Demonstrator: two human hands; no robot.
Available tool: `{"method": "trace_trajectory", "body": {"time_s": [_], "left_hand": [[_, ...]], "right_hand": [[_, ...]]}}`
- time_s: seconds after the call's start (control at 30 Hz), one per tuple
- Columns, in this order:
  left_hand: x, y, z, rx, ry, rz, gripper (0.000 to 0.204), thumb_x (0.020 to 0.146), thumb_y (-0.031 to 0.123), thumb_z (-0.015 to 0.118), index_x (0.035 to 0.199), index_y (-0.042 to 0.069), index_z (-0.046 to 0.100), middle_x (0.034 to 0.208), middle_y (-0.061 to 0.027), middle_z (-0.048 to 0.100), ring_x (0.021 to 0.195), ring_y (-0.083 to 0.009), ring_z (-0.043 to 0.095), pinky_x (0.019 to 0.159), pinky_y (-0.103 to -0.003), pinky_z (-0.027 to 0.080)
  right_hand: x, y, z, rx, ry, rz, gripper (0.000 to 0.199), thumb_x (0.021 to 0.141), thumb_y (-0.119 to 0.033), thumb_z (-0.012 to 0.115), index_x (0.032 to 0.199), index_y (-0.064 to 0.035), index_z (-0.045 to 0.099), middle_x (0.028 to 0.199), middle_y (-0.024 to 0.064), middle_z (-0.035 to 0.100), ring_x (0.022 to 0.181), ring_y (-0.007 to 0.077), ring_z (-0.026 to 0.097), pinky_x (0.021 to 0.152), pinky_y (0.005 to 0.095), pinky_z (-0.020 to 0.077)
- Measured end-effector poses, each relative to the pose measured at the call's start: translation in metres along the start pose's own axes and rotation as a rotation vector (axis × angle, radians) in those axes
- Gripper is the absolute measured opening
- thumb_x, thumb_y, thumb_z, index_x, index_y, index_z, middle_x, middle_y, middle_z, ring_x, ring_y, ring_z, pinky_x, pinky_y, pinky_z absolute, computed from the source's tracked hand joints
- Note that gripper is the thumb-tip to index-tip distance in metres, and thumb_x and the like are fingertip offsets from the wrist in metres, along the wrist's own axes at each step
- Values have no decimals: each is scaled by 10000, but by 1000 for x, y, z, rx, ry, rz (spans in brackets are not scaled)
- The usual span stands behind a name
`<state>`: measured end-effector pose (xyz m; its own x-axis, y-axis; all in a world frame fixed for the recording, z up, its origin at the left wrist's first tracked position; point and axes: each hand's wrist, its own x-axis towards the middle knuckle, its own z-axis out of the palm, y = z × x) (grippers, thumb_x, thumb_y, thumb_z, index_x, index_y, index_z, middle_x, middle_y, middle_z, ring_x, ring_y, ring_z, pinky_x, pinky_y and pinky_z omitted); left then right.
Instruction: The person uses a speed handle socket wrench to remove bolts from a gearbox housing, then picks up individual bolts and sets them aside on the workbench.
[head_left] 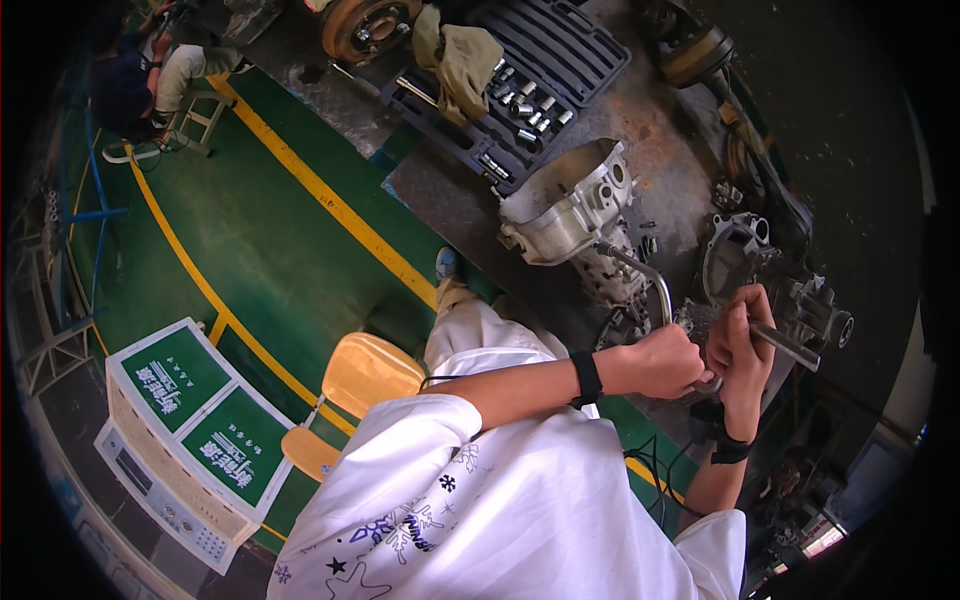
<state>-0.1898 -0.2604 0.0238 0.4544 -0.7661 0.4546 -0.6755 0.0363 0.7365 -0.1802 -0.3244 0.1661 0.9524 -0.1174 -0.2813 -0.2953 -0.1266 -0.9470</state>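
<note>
A metal speed brace [663,295], a crank-shaped wrench, runs from a silver cast gearbox housing [555,215] back to my hands. Its far end meets the housing's near right side, where the exact contact is hard to make out. My left hand [665,360] is closed in a fist round the bent middle of the brace. Close beside it, my right hand [742,338] wraps round the straight rear handle, whose end sticks out to the right. The housing rests on a dark metal workbench [450,200], its wide opening facing up.
Behind the housing lies an open socket set case [555,50] with a tan cloth [460,65] on it. A smaller casting [740,250] sits right. To the left are a wooden chair [370,370], a green-topped cabinet [190,400] and a seated person [130,85].
</note>
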Motion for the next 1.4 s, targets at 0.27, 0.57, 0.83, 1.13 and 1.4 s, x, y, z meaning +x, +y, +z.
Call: {"method": "trace_trajectory", "body": {"time_s": [0.27,0.57,0.83,1.13,1.4], "left_hand": [[0,0,-4,-102,155,-12,208,775,172,671,622,56,590,599,-120,604,568,-344,615,527,-430,475],[10,19,-3,-307,501,-67,212,708,57,664,901,14,588,929,-191,629,947,-405,616,806,-491,490],[-25,30,-43,-88,366,-6,301,804,58,662,1053,-26,514,856,-133,584,838,-334,586,811,-421,435],[97,-76,-36,469,604,-166,371,807,56,567,1162,-11,485,1160,-224,519,1084,-395,500,965,-491,417],[-19,19,-67,-94,-44,-208,215,773,107,635,953,7,573,749,-215,616,817,-413,615,796,-500,447]], "right_hand": [[10,-13,5,57,-89,70,179,1056,-215,536,980,-65,477,653,-71,336,495,3,253,420,202,161],[33,-24,-4,-121,-484,152,251,1028,-258,595,959,-28,521,640,-60,389,500,17,301,440,219,209],[25,-3,-43,106,42,-72,187,1074,-245,472,1011,-72,507,766,12,470,719,120,487,653,273,421],[-34,-50,24,-752,-180,-528,187,952,-177,627,868,-12,597,911,96,615,928,248,517,839,338,418],[-13,-27,-108,-343,-127,-191,198,984,-135,596,840,1,583,818,28,591,789,97,522,741,254,404]]}}
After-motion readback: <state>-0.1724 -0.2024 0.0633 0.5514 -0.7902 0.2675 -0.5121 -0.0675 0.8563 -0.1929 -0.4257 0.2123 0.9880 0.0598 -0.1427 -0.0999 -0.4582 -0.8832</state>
